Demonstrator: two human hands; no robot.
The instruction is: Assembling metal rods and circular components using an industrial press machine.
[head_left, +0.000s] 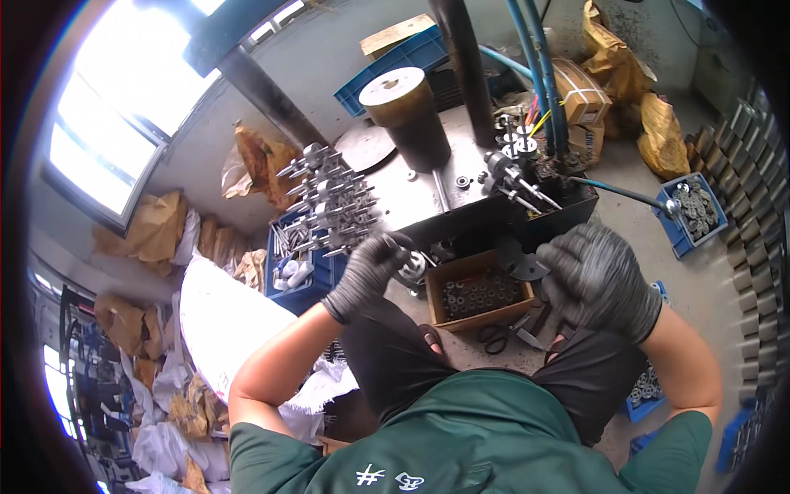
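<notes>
My left hand (370,270), in a grey knit glove, is closed at the front edge of the workbench. A shiny round metal part (414,265) shows at its fingertips, and the fingers seem pinched on it. My right hand (605,278), gloved alike and slightly blurred, is raised on the right with its fingers curled in; whatever they hold is hidden. Left of its fingertips is a dark flat disc (518,262), apart from my left hand. Below, between my knees, a cardboard box (436,306) holds several small dark ring-shaped parts (481,295).
Stacked metal shafts (333,202) rise at the bench's left, above a blue bin (284,247). A dark cylinder (411,123) and posts stand on the bench (395,198). More shafts (518,183) lie right. A blue crate of parts (695,210) and scissors (494,337) rest on the floor.
</notes>
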